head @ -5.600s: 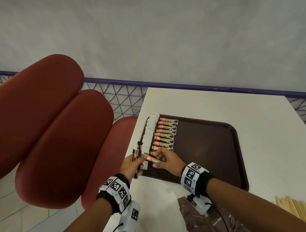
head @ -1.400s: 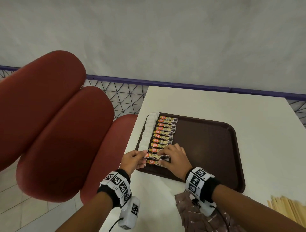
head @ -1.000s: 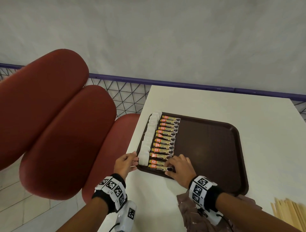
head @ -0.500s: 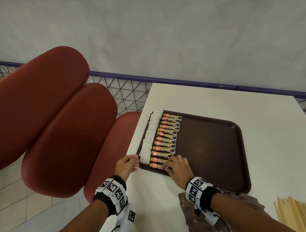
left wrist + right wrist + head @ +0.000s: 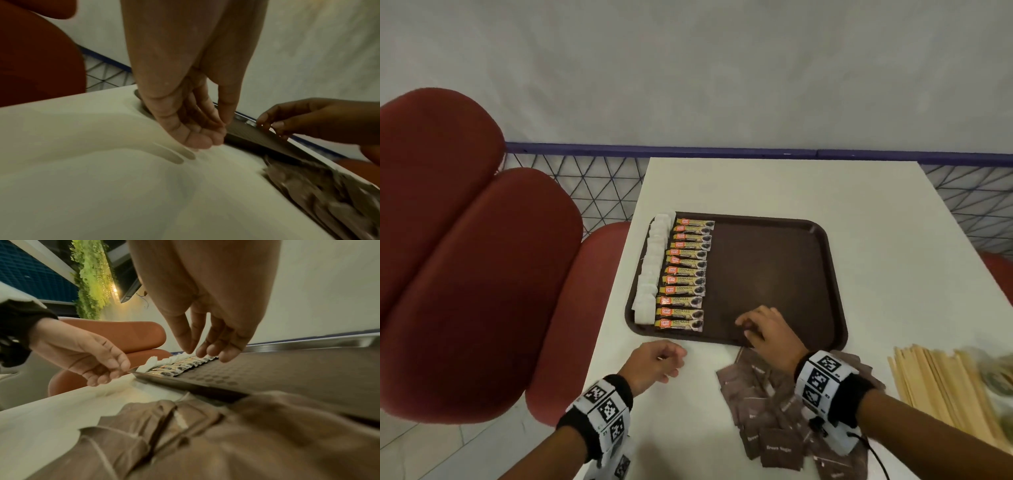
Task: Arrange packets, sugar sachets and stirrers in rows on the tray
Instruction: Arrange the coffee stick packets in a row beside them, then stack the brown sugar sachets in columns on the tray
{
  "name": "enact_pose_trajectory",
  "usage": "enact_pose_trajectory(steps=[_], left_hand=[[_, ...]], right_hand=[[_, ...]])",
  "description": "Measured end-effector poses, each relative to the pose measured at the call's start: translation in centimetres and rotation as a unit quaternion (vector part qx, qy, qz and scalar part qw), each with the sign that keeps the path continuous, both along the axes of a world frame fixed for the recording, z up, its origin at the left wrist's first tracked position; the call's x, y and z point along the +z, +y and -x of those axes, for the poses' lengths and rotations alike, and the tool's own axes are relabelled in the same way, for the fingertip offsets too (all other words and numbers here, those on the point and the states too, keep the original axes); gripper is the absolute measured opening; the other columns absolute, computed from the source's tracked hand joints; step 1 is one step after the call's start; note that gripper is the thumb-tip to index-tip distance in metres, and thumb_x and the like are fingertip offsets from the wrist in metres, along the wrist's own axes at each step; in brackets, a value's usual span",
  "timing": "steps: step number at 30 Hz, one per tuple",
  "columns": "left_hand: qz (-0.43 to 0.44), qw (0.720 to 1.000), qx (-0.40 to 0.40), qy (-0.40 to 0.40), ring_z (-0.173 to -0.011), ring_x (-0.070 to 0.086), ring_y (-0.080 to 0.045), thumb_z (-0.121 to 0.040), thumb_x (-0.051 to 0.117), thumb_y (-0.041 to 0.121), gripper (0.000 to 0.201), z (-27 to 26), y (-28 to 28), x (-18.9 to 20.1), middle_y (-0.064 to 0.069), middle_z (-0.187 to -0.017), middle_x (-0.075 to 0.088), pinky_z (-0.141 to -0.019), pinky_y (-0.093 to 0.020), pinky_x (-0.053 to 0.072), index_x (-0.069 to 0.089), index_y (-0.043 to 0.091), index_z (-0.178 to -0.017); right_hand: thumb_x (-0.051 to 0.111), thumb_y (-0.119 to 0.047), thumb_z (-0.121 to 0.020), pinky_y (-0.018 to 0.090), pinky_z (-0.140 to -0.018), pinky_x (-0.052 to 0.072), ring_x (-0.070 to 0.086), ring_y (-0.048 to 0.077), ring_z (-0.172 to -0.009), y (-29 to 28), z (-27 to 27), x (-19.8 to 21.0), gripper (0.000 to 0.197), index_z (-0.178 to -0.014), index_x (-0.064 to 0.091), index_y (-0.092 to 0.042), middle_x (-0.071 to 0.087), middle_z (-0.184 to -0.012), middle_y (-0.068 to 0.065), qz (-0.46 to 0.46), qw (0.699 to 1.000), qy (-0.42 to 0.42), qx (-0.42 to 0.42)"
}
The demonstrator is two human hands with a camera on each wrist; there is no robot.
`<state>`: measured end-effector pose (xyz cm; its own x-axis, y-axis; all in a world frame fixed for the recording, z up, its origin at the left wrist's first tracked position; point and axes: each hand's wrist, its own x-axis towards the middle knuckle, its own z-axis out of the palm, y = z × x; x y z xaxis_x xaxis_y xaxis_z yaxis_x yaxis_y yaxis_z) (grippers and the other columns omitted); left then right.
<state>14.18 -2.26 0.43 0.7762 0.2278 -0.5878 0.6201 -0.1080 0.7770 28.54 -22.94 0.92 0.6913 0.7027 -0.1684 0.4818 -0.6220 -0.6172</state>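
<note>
A brown tray lies on the white table. Along its left side runs a column of white sachets, and beside it a column of orange-and-gold coffee packets. My left hand hovers over the table just in front of the tray, its fingers loosely curled and holding nothing. My right hand hangs relaxed over the tray's near edge, holding nothing. A loose pile of brown sugar sachets lies under my right wrist. Wooden stirrers lie at the right. In the right wrist view the packets show beyond my fingers.
Red padded chair backs stand left of the table. A blue mesh railing runs behind the table's far edge. The tray's middle and right parts are bare. A blurred greenish thing lies beyond the stirrers.
Both hands have left the packet column. My right hand slid right along the tray's near edge. My left hand drew back off the tray onto the table side.
</note>
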Motion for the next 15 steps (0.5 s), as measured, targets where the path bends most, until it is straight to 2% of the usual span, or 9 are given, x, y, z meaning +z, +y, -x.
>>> enact_pose_trajectory(steps=[3, 4, 6, 7, 9, 10, 13, 15], left_hand=[[-0.046, 0.994, -0.099, 0.006, -0.074, 0.057, -0.009, -0.086, 0.064, 0.014, 0.010, -0.3, -2.0, -0.4, 0.004, -0.086, 0.063, -0.063, -0.018, 0.048, 0.064, 0.022, -0.092], [-0.065, 0.990, -0.124, 0.006, -0.074, 0.056, -0.008, -0.083, 0.068, 0.015, 0.014, -0.5, -2.7, -0.6, 0.003, -0.090, 0.062, -0.067, -0.019, 0.049, 0.063, 0.022, -0.095], [-0.100, 0.982, -0.162, 0.011, -0.076, 0.055, -0.008, -0.078, 0.074, 0.020, 0.033, -1.0, -4.1, -0.6, 0.002, -0.100, 0.056, -0.074, -0.019, 0.048, 0.058, 0.023, -0.106], [-0.119, 0.976, -0.179, 0.015, -0.076, 0.053, -0.008, -0.075, 0.076, 0.023, 0.044, -1.2, -4.7, -0.7, 0.002, -0.104, 0.053, -0.073, -0.017, 0.047, 0.055, 0.023, -0.114], [-0.152, 0.964, -0.216, 0.020, -0.082, 0.050, -0.009, -0.071, 0.079, 0.030, 0.068, -1.7, -5.8, -0.6, 0.002, -0.110, 0.045, -0.072, -0.015, 0.044, 0.045, 0.020, -0.129], [-0.162, 0.958, -0.235, 0.023, -0.088, 0.049, -0.011, -0.069, 0.081, 0.033, 0.080, -1.9, -6.2, -0.7, 0.001, -0.114, 0.042, -0.077, -0.017, 0.044, 0.038, 0.019, -0.135], [-0.199, 0.939, -0.281, 0.024, -0.118, 0.042, -0.017, -0.061, 0.084, 0.040, 0.109, -2.2, -7.4, -1.2, -0.004, -0.134, 0.034, -0.102, -0.029, 0.040, 0.020, 0.014, -0.146], [-0.225, 0.927, -0.297, 0.029, -0.129, 0.035, -0.021, -0.057, 0.085, 0.044, 0.121, -2.4, -8.1, -1.3, -0.005, -0.138, 0.029, -0.108, -0.034, 0.035, 0.012, 0.013, -0.148]], right_hand=[[0.056, -0.011, -0.086, 0.021, -0.094, 0.033, 0.046, 0.021, -0.106, -3.7, 0.0, 0.2, 0.025, -0.111, 0.061, -0.015, 0.054, -0.104, 0.003, 0.041, 0.999, 0.008, -0.023], [0.056, -0.013, -0.087, 0.022, -0.096, 0.034, 0.047, 0.021, -0.106, -4.8, 0.2, 0.3, 0.026, -0.112, 0.061, -0.015, 0.055, -0.106, 0.004, 0.058, 0.998, 0.009, -0.026], [0.055, -0.019, -0.088, 0.024, -0.097, 0.035, 0.045, 0.021, -0.109, -6.7, 0.6, 0.8, 0.027, -0.114, 0.058, -0.017, 0.053, -0.111, 0.004, 0.093, 0.995, 0.005, -0.027], [0.054, -0.026, -0.088, 0.025, -0.097, 0.035, 0.044, 0.020, -0.110, -7.4, 0.9, 1.1, 0.030, -0.117, 0.055, -0.017, 0.051, -0.114, 0.004, 0.118, 0.993, 0.001, -0.023], [0.047, -0.046, -0.085, 0.028, -0.101, 0.034, 0.041, 0.021, -0.114, -8.4, 1.6, 1.6, 0.050, -0.125, 0.049, -0.016, 0.047, -0.121, 0.005, 0.179, 0.984, -0.012, 0.008], [0.044, -0.052, -0.081, 0.030, -0.102, 0.033, 0.039, 0.023, -0.115, -8.7, 1.9, 1.7, 0.061, -0.130, 0.044, -0.015, 0.044, -0.125, 0.005, 0.210, 0.977, -0.022, 0.031], [0.052, -0.043, -0.082, 0.034, -0.104, 0.034, 0.035, 0.025, -0.122, -9.0, 2.8, 1.8, 0.069, -0.140, 0.028, -0.014, 0.036, -0.133, 0.005, 0.270, 0.958, -0.054, 0.078], [0.053, -0.035, -0.083, 0.034, -0.105, 0.034, 0.034, 0.025, -0.124, -8.7, 3.3, 1.6, 0.071, -0.143, 0.020, -0.014, 0.034, -0.136, 0.006, 0.272, 0.956, -0.064, 0.084]])
